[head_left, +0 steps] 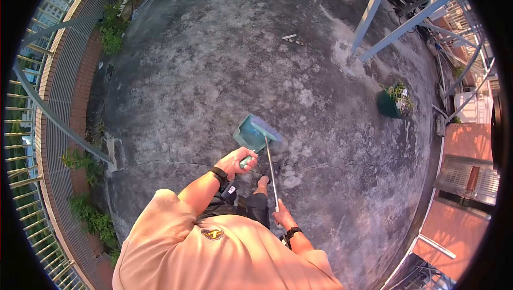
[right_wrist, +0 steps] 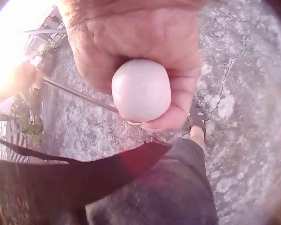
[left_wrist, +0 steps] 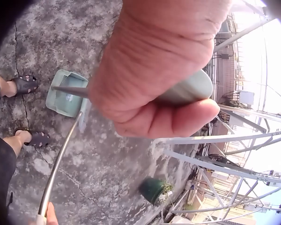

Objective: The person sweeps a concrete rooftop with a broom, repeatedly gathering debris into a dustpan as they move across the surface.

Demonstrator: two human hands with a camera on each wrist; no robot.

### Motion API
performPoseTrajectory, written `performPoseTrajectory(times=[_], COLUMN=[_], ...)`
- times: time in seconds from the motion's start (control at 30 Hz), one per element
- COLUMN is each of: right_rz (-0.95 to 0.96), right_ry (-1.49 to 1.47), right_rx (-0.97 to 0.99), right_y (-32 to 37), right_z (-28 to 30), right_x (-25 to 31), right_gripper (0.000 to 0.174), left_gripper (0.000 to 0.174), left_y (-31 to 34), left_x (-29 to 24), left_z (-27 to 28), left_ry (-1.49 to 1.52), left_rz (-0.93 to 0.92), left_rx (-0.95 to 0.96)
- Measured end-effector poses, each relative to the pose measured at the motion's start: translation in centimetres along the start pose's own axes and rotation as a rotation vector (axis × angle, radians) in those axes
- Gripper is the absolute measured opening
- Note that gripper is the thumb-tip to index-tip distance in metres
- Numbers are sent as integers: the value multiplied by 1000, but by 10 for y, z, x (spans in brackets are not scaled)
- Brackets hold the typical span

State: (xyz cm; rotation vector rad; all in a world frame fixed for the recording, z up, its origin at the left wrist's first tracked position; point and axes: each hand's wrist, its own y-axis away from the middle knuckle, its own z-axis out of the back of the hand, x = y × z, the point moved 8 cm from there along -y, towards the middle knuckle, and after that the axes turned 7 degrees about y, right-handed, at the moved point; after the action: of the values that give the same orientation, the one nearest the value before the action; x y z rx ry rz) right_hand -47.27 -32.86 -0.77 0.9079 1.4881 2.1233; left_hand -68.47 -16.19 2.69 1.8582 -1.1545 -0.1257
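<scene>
My left hand [head_left: 235, 163] grips the pale green grip [left_wrist: 189, 89] of a long-handled dustpan. Its pale green pan [left_wrist: 65, 108] is down on the concrete, open side towards the broom. With my right hand [head_left: 284, 217] I hold a broom by the upper end of its metal handle [head_left: 271, 169]; the white end cap [right_wrist: 141, 91] faces the right wrist camera, and fingers curl round beneath it. The broom head [head_left: 265, 128], with bluish bristles, lies at the pan's open edge and overlaps it in the head view. In the right wrist view the broom head is hidden.
Stained, cracked concrete [head_left: 214, 81] spreads all around. A green plant pot [head_left: 389, 104] stands to the right, below metal support legs [head_left: 371, 12]. Along the left runs a low brick wall [head_left: 80, 92] with weeds and a railing. Sandalled feet [left_wrist: 25, 84] stand close to the dustpan.
</scene>
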Motion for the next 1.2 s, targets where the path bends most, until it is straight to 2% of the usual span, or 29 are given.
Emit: performPoseTrajectory(times=[0.1,0.13,0.17,0.2,0.27,0.3,0.37,0.43,0.47,0.5,0.57,0.63,0.7,0.73,0.83,0.93,0.97,1.0,1.07,1.1,1.13,1.17,1.2], right_rz=[34,116,113,104,138,141,265,82,112,108,82,76,63,57,31,1,15,38,23,-74,-72,-17,-55], right_ry=[-155,-235,-256,-403,-632,-582,-644,-518,-613,-880,-997,-1060,-1076,-1138,-1225,-1145,-1227,-1303,-1300,-1258,-1222,-1346,-1415], right_rx=[-11,-104,-114,-133,-169,-269,-449,-363,-395,-295,-251,-333,-400,-430,-558,-641,-703,-764,-821,-861,-837,-807,-789], right_y=[35,41,43,34,37,42,26,78,62,87,77,71,62,66,77,79,79,77,75,72,66,57,55], right_z=[-18,-17,-27,-42,-55,-51,-61,-16,-18,2,19,43,66,80,126,158,169,184,206,214,220,221,221], right_x=[-20,-23,-37,-62,-71,-71,-109,-58,-80,-60,-88,-124,-168,-186,-236,-285,-300,-314,-336,-346,-354,-359,-361], right_gripper=[76,71,71,70,70,67,62,59,54,38,20,10,10,12,7,7,8,10,9,9,10,12,15], left_gripper=[14,14,14,16,16,16,17,17,18,18,17,15,14,14,15,16,16,16,16,18,19,17,17], left_y=[-7,-8,-8,-11,-6,-5,-5,-8,-12,-12,-8,-23,-59,-70,-95,-114,-123,-134,-133,-143,-161,-199,-200], left_x=[-3,-3,-2,1,6,9,20,30,33,45,61,82,98,109,132,157,162,176,208,215,218,210,221], left_z=[4,3,5,10,11,8,1,-10,-15,-25,-57,-76,-66,-71,-98,-123,-133,-142,-181,-185,-181,-152,-168], left_ry=[-34,-49,-68,-41,-70,-67,-94,-268,-324,-347,-474,-508,-601,-600,-700,-798,-858,-904,-966,-967,-948,-1004,-1081], left_rz=[38,39,43,79,100,110,164,159,95,95,-82,-53,168,246,232,190,159,244,261,280,305,443,415], left_rx=[18,17,9,-7,-8,7,-44,-74,-117,-133,-158,-209,-267,-236,-256,-242,-233,-200,-201,-219,-212,-188,-250])
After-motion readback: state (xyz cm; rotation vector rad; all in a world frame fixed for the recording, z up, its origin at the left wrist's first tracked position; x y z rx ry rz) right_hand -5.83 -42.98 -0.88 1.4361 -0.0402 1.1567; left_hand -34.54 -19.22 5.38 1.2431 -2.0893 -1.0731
